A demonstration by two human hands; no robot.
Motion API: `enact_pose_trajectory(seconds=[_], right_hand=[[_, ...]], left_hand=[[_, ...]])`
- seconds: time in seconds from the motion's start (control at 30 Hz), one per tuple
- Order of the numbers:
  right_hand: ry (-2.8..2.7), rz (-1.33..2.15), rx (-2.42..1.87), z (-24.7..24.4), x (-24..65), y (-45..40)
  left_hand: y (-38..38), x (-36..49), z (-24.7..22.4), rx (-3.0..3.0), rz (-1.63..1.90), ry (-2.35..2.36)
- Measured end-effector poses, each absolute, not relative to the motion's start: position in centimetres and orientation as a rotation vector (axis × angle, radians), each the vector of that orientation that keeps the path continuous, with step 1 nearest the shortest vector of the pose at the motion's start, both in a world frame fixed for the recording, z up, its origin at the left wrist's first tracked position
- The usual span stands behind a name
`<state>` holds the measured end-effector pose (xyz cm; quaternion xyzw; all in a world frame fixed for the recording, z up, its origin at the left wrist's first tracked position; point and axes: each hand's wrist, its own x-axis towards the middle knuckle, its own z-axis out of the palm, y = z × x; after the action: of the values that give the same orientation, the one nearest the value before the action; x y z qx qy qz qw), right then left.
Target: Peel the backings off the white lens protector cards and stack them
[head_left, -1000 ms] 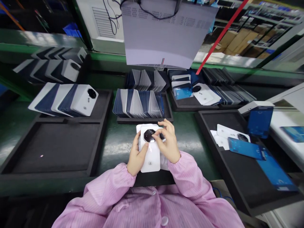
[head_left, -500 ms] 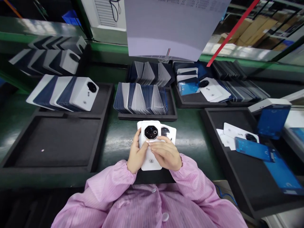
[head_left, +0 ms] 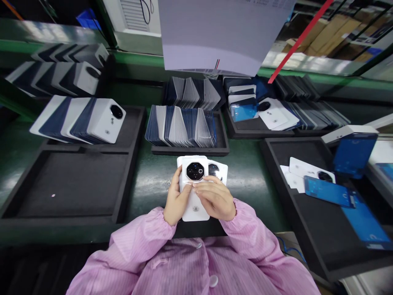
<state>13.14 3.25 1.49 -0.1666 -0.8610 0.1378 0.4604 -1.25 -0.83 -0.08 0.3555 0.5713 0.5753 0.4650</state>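
Observation:
My left hand [head_left: 176,199] is wrapped round the left side of a white phone-shaped card [head_left: 195,209] with a black camera patch near its top. Its thumb lies across the face, just under that patch. From the other side my right hand [head_left: 216,198] reaches over the card. Its fingers are pressed together near the left thumb's tip, and whatever they pinch is too small or hidden to tell. A second white card [head_left: 222,169], also with a dark camera patch, sticks out tilted behind the right fingers.
A black tray [head_left: 130,192] at left bears fanned white and blue cards [head_left: 102,123]. Ahead stands another tray [head_left: 190,150] packed with upright cards [head_left: 181,127]. At right, a tray [head_left: 294,229] holds white cards and blue film-covered pieces [head_left: 330,191]. A paper sheet [head_left: 211,37] hangs above.
Both hands and the card stay almost where they were, with only a slight shift of the fingers. The camera view has moved a little.

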Motion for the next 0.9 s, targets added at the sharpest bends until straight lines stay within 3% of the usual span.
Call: enact_pose_trajectory(seconds=[0.43,0.9], right_hand=[[-2.128,0.261,-0.528,1.80,13.11,3.37],[-2.093,0.336,-1.012,1.65,13.45,3.90]], left_hand=[[-0.85,-1.05,0.15,0.779,1.403,1.369],[-1.02,-0.65,0.13,0.701,1.372,1.341]])
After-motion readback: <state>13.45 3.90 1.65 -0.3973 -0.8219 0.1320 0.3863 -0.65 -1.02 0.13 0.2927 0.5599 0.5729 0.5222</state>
